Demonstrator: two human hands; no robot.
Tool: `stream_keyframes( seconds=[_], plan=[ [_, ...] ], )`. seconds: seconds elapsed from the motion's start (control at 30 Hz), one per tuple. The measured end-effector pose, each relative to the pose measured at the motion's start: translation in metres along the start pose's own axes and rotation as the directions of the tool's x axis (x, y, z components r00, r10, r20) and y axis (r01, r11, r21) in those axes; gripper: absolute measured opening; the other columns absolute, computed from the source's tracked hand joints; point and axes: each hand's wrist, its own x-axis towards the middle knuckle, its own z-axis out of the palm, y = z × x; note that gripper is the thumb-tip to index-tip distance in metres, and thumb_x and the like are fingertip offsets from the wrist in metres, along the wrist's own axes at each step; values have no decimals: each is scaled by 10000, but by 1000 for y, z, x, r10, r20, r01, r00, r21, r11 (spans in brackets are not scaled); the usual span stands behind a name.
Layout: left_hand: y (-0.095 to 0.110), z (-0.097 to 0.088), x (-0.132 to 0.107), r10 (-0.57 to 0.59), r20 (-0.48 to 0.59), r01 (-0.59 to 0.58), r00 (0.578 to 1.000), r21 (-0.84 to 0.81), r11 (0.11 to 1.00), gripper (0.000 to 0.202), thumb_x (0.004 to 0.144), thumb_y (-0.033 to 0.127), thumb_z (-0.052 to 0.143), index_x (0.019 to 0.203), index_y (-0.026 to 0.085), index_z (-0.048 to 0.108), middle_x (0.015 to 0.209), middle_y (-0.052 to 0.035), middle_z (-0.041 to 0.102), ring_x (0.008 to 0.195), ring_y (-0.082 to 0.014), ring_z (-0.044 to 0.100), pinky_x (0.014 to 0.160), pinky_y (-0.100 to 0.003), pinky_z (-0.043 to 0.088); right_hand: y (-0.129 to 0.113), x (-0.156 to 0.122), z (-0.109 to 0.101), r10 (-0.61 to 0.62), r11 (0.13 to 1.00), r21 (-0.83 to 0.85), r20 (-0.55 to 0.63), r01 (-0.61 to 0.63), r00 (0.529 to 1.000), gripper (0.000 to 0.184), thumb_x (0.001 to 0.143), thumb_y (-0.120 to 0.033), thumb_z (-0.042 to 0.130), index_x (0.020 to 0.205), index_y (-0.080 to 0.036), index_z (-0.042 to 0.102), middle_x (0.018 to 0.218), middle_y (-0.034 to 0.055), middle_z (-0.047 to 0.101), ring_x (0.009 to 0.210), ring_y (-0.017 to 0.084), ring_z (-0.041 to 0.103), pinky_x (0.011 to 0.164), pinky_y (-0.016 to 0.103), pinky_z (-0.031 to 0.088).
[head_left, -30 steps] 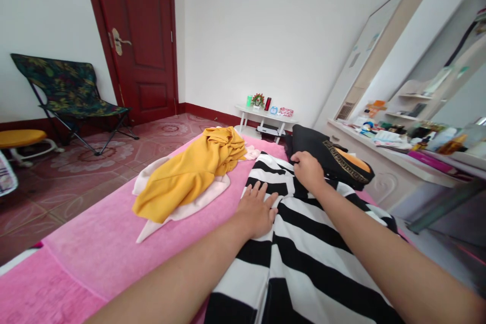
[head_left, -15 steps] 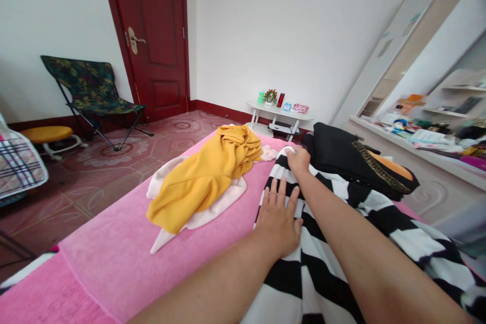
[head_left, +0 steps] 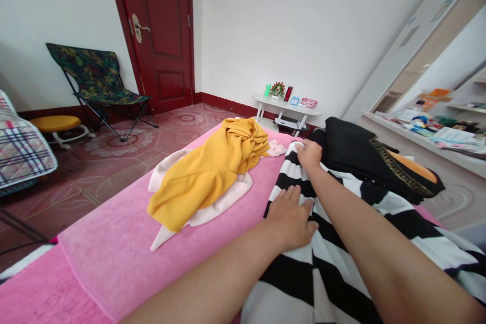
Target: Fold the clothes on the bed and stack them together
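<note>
A white-walled room with a dark red panelled wooden door (head_left: 159,35) and reddish patterned floor tiles (head_left: 117,174) surrounds a soft pink plush cover (head_left: 114,248), which spreads beneath and to the left of the hands. Well beyond the left hand (head_left: 290,215), a dark leaf-print folding chair (head_left: 94,76) stands by the wall, near a round yellow-topped stool (head_left: 56,122); a plaid quilted cloth (head_left: 28,147) in front of the stool is cut off by the picture's edge.

The black-and-white striped cloth garment (head_left: 281,309) lies under both hands and runs out of view toward the wearer. The right forearm hides part of it, and both forearms are cut off below. The hands are apart: the left lies palm down on the stripes, fingers a little spread, while the right hand (head_left: 309,154), farther forward, pinches the garment's far edge, its curled fingertips largely hidden.

Left of the hands lies a crumpled mustard-yellow cloth (head_left: 201,177), covering much of a pale pink cloth (head_left: 231,195). Just right of the right hand sits a folded black fabric item (head_left: 347,142) with a gold angular-patterned band. Beyond the hands, a low white table (head_left: 261,97) holds a small red-and-white patterned box (head_left: 309,103), whose print is too small to read. Labels among the clutter on the pale dressing table (head_left: 413,144), right of the hands, are likewise illegible.
</note>
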Motion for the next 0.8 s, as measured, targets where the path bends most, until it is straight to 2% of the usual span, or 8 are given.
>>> stream_keyframes(
  seconds=[0.07, 0.13, 0.23, 0.37, 0.5, 0.6, 0.7, 0.8],
  plan=[
    [-5, -7, 5, 68, 81, -64, 994, -53, 997, 527, 910, 367, 377, 1405, 187, 379, 1543, -104, 175, 1403, -294, 192, 1127, -450, 247, 7, 2, 2, -1, 1000, -26, 0, 1, 1000, 345, 851, -292, 447, 1038, -113, 675, 1032, 177, 669, 970, 293, 598, 827, 354, 420],
    [-11, -8, 9, 126, 119, -118, 985, -75, 990, 520, 908, 279, 352, 1421, 192, 346, 1547, -81, 165, 1406, -266, 192, 1122, -434, 265, 15, 0, 8, -7, 999, -42, 49, 9, 999, 322, 840, -271, 469, 1023, -102, 674, 1014, 179, 671, 970, 294, 598, 835, 358, 421],
    [-15, -1, 10, 151, 112, -150, 982, -15, 989, 596, 882, 218, 358, 1461, 140, 236, 1553, -98, 120, 1420, -233, 141, 1146, -409, 215, 24, -5, 19, -14, 999, -27, 122, 17, 992, 319, 818, -230, 504, 1070, -98, 649, 1036, 167, 667, 996, 279, 593, 861, 351, 423],
    [-12, 10, 6, 112, 66, -117, 992, 90, 989, 604, 900, 250, 316, 1470, 98, 184, 1554, -112, 105, 1427, -223, 96, 1163, -398, 142, 22, -18, 15, -114, 993, 46, 196, 107, 974, 423, 845, -190, 464, 1246, -78, 536, 1247, 179, 572, 1177, 262, 502, 993, 359, 358],
    [-10, 15, 5, 110, 51, -116, 993, 140, 983, 600, 911, 283, 292, 1471, 104, 168, 1557, -99, 111, 1425, -215, 114, 1161, -393, 135, 21, -50, -7, -259, 963, 151, 273, 224, 926, 500, 865, -232, 467, 1355, -137, 439, 1393, 101, 472, 1290, 203, 408, 1073, 333, 299],
    [-11, 16, 4, 117, 34, -121, 993, 169, 978, 600, 914, 299, 295, 1466, 96, 178, 1551, -109, 143, 1422, -212, 131, 1157, -391, 133, 27, -85, -31, -296, 936, 286, 322, 206, 899, 527, 886, -311, 453, 1394, -185, 392, 1429, 57, 436, 1328, 185, 365, 1099, 351, 279],
    [-10, 17, 3, 108, 19, -110, 994, 196, 974, 588, 917, 309, 297, 1453, 85, 212, 1540, -123, 183, 1417, -212, 152, 1152, -384, 136, 37, -127, -57, -289, 904, 410, 375, 122, 881, 558, 921, -438, 363, 1416, -179, 365, 1470, 74, 373, 1368, 192, 304, 1133, 378, 212],
    [-7, 18, -1, 92, 15, -93, 996, 217, 972, 574, 922, 300, 276, 1456, 101, 208, 1546, -109, 168, 1417, -213, 153, 1148, -388, 134, 44, -173, -83, -307, 914, 380, 422, 141, 853, 685, 899, -561, 346, 1449, -153, 305, 1519, 104, 260, 1414, 217, 177, 1153, 411, 130]
  ],
)
